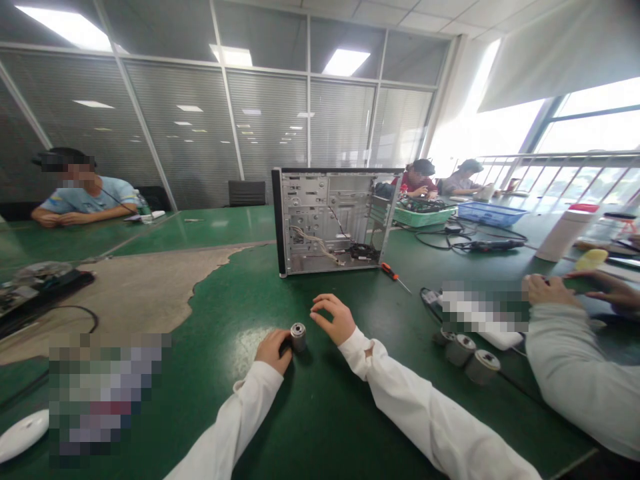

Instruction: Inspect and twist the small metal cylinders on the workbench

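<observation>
Left hand [271, 351] is at the side of a metal cylinder [299, 339] upright on the green worktop [310, 417], can't tell if gripped; right hand [336, 319] near it, fingers curled, parted. Beyond: open PC case [311, 193] with cables [320, 245] inside, green basket [425, 218] of electronics [423, 205], blue basket [493, 215], contents unclear. Glass partition [270, 127] behind.

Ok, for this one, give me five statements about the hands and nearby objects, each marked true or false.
1. The left hand is at the upright metal cylinder. True.
2. The right hand grips the screwdriver. False: it holds nothing; the screwdriver lies near the computer case.
3. The inside of the computer case is visible. True.
4. The green basket is pictured left of the computer case. False: it is to the right.
5. Other cylinders stand right of the right hand. True.
</observation>
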Action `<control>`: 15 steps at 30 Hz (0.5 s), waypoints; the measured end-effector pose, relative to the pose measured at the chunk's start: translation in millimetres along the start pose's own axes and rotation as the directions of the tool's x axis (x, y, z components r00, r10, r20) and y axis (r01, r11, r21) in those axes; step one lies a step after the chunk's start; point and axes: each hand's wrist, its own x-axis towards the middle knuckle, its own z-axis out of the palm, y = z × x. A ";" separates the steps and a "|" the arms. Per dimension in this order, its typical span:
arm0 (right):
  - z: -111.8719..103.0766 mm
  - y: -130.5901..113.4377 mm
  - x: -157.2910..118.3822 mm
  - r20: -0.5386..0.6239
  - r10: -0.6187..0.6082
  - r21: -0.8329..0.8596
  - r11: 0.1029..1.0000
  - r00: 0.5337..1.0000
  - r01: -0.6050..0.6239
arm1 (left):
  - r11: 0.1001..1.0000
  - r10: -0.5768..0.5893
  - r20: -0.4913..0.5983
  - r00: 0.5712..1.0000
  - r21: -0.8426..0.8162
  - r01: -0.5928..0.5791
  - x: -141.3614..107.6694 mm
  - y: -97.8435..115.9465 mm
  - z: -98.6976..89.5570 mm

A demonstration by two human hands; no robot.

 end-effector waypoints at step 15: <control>-8.2 41.9 -31.0 0.376 0.066 -0.349 0.934 0.924 0.075 | 0.999 -0.017 -0.007 1.000 0.039 0.017 -0.7 -1.2 1.4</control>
